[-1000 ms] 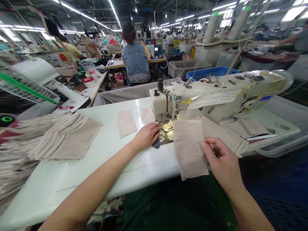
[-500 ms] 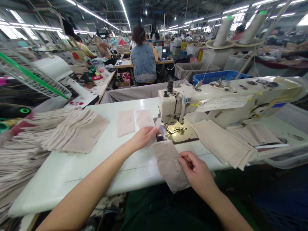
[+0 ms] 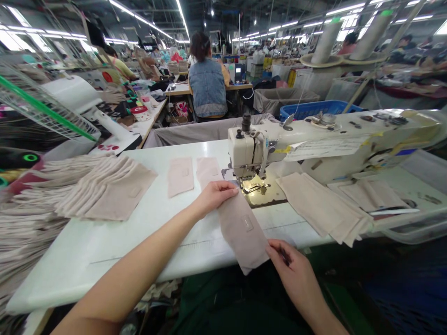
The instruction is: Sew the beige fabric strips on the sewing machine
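Note:
A beige fabric piece [image 3: 244,232] with a small stitched label slants over the front edge of the white table. My left hand [image 3: 220,195] pinches its upper end, just left of the needle area of the sewing machine [image 3: 248,160]. At its lower right corner, my right hand [image 3: 289,263] grips the edge between thumb and fingers; something small and dark shows within that hand, too unclear to name. Two more labelled pieces, one at the left [image 3: 180,177] and one nearer the machine [image 3: 207,168], lie flat beyond my left forearm.
Stacked beige pieces [image 3: 115,195] cover the table's left side. Other beige pieces [image 3: 324,207] lie right of the needle plate. A blue basket [image 3: 319,109] stands behind the machine, and a person in a denim vest [image 3: 208,88] sits farther back.
My left hand has moved slightly right and now holds the fabric's upper end. The fabric has shifted up and left, more stretched out, while my right hand has moved down to its lower corner.

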{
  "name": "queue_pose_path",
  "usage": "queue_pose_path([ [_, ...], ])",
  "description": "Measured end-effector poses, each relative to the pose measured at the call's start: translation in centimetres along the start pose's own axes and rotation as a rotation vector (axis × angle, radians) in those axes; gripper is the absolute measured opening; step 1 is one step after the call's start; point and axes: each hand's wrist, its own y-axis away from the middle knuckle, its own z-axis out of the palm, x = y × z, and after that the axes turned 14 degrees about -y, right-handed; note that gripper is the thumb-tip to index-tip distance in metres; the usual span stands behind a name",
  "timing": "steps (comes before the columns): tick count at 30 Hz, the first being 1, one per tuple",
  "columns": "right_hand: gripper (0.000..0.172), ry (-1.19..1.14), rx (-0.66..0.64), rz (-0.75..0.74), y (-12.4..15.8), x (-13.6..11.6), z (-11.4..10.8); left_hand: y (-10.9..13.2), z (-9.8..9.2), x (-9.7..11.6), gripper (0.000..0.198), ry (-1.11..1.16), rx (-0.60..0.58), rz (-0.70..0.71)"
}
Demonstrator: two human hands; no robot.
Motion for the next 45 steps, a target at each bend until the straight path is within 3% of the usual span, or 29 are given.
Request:
queue_pose_path([
  [2,0.037,0.008,0.066,-0.009,0.4,0.6,0.3,-0.6,0.4,-0.1,0.021,-0.070,0.034,-0.016],
  [4,0.036,0.015,0.080,-0.029,0.5,1.0,0.5,-1.2,1.0,-0.3,0.017,-0.214,0.106,0.059],
  [7,0.030,0.006,0.000,-0.081,0.4,1.2,0.7,-2.0,1.8,-0.6,0.015,-0.528,0.231,0.232],
  [10,0.029,0.016,-0.085,-0.149,0.1,0.7,0.4,-2.3,2.4,-0.7,0.013,-0.706,0.291,0.252],
  [13,0.024,0.098,-0.162,-0.220,-0.1,0.5,-0.1,-2.6,2.4,-0.5,0.014,-0.734,0.257,0.211],
  [16,0.019,0.121,-0.228,-0.440,-0.5,1.1,-0.3,-3.0,2.4,-0.1,0.018,-0.749,0.235,0.184],
  [20,0.032,0.226,-0.256,-0.700,-1.2,2.1,-0.3,-3.5,2.5,0.3,0.015,-0.781,0.258,0.122],
  [27,0.022,0.325,-0.222,-0.736,-1.6,1.5,-0.2,-4.0,2.5,0.6,0.014,-0.810,0.263,0.033],
  [35,0.033,0.463,-0.232,-0.799,-1.7,1.1,-0.1,-4.4,2.4,0.7,0.017,-0.831,0.254,-0.007],
  [45,0.030,0.507,-0.216,-0.885,-1.8,0.9,-0.2,-4.4,2.4,0.8,0.018,-0.844,0.241,-0.028],
])
